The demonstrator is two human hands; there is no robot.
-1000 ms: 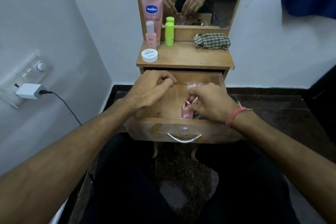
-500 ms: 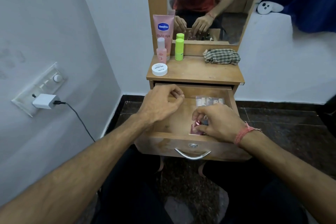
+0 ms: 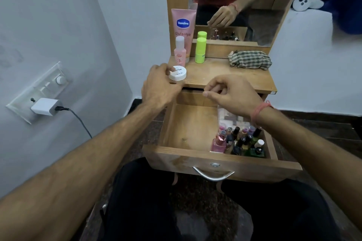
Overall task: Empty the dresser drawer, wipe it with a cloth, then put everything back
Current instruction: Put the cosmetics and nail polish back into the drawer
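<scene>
The wooden drawer (image 3: pixel 186 154) is pulled open. Its left half is bare wood; its right side holds several nail polish bottles (image 3: pixel 238 141) and a clear packet (image 3: pixel 227 116) behind them. On the dresser top (image 3: pixel 225 78) stand a pink Vaseline tube (image 3: pixel 183 27), a small pink bottle (image 3: pixel 179 53), a green stick (image 3: pixel 200 51), a white round jar (image 3: pixel 177 73) and a checked cloth (image 3: pixel 249 59). My left hand (image 3: pixel 159 86) curls around the white jar at the top's front left corner. My right hand (image 3: pixel 229 94) hovers over the drawer's back, fingers curled with nothing in them.
A mirror (image 3: pixel 235 2) rises behind the dresser top. A wall socket with a white charger (image 3: pixel 46 106) and its cable is on the left wall. My dark-trousered legs (image 3: pixel 195 211) sit right under the drawer front with its metal handle (image 3: pixel 213 174).
My left hand rose from the drawer to the white jar on the dresser top. My right hand left the bottles in the drawer and lifted up, holding nothing.
</scene>
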